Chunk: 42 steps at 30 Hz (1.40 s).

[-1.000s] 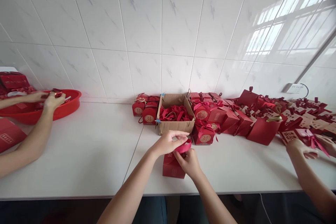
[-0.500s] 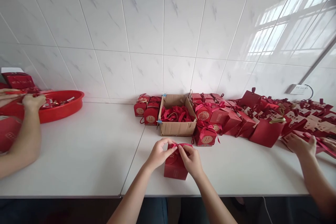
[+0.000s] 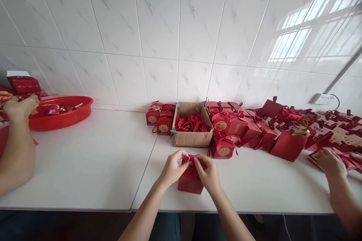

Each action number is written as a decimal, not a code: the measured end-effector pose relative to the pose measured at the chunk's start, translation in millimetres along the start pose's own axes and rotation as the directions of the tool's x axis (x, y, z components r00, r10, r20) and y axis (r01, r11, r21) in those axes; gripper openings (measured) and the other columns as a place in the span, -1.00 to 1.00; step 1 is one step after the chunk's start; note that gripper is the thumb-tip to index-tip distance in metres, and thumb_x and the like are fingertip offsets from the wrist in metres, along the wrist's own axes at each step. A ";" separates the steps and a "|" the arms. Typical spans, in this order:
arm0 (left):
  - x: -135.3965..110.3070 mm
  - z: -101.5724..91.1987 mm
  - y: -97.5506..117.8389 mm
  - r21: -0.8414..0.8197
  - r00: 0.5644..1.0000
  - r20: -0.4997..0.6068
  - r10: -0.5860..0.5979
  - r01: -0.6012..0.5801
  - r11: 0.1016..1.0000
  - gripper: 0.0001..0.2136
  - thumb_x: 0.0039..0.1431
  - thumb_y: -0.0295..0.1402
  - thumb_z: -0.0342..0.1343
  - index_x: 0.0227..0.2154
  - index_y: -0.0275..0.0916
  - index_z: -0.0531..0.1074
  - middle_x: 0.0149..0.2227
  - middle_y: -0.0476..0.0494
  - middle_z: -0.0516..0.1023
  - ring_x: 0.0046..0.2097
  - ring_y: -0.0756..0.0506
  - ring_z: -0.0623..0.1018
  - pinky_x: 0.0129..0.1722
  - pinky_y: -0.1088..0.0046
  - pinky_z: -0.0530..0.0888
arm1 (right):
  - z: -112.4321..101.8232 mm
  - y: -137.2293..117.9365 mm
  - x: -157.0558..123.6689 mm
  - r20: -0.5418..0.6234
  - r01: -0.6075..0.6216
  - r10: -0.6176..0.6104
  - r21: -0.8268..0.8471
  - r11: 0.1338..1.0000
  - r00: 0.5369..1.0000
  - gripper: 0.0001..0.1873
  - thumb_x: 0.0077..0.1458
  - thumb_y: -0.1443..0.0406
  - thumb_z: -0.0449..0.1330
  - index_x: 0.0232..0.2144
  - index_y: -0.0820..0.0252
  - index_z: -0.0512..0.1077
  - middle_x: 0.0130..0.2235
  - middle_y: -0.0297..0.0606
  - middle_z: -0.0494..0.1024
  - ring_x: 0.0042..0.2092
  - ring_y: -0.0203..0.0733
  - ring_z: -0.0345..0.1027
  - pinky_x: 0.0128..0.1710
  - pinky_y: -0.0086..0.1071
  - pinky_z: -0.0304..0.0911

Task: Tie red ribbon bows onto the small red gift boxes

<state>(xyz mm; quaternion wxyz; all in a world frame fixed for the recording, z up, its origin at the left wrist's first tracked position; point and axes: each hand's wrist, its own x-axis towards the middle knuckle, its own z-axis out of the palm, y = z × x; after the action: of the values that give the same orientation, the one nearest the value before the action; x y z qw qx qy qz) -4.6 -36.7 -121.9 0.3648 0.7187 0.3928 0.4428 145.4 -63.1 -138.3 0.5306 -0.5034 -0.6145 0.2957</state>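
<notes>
Just in front of the cardboard carton (image 3: 192,139), the left hand (image 3: 174,168) pinches a loop of red ribbon (image 3: 188,159) between thumb and fingertips. The right hand (image 3: 208,172) is drawn in just as tightly, thumb against fingers, apparently on the same ribbon, though its fingers partly hide the contact. Beneath them, on the carton's near side, stands the red box (image 3: 190,184) with the ribbon at its top. If either pinch loosened, the slick-looking ribbon could slip and the loop collapse; an uneven pull could leave it lopsided or tilt the box, since neither palm appears to brace it. Right of the carton crowd bow-tied boxes (image 3: 224,150); two more boxes (image 3: 164,124) stand on its left. Far to the carton's right, a co-worker's hand (image 3: 333,162) rests on another box.
</notes>
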 end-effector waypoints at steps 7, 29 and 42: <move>3.6 -0.1 1.8 0.027 1.000 0.000 0.006 -0.006 1.000 -0.95 0.07 -0.42 0.09 -0.46 -0.25 0.36 -0.42 -0.03 0.49 -0.29 -0.02 0.51 -0.20 0.47 0.45 | -7.0 -1.4 -2.4 0.006 0.092 -0.094 -0.244 0.965 0.996 -0.77 0.05 0.27 0.15 -0.28 0.21 0.56 -0.26 -0.09 0.44 -0.21 -0.07 0.36 -0.19 -0.21 0.32; 10.5 4.0 -11.0 0.425 0.972 0.057 0.228 -0.231 0.875 -0.80 0.09 -0.53 0.01 -0.28 -0.15 0.45 -0.34 -0.11 0.45 -0.20 -0.12 0.44 -0.17 0.35 0.41 | -4.0 10.1 0.1 0.054 -0.170 0.165 0.099 0.981 0.985 -0.65 0.06 0.08 0.14 -0.59 0.16 0.49 0.08 -0.05 0.36 0.26 0.10 -0.04 0.14 -0.02 0.00; -7.1 5.3 -2.2 0.216 0.991 -0.052 0.121 -0.107 0.971 -0.89 0.12 -0.33 0.10 -0.35 -0.19 0.51 -0.28 -0.13 0.57 -0.13 -0.14 0.47 -0.11 0.28 0.43 | 3.5 7.3 -7.1 0.028 -0.203 0.202 0.241 0.949 0.979 -0.72 0.04 0.08 0.17 -0.43 0.11 0.57 -0.03 -0.04 0.48 0.31 0.03 -0.20 0.17 0.00 -0.06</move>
<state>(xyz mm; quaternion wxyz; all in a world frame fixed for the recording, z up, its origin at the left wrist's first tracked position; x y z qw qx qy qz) -2.3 -43.1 -128.1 0.2471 0.7603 0.4075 0.4414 143.8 -66.8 -148.3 0.5541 -0.4946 -0.5195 0.4225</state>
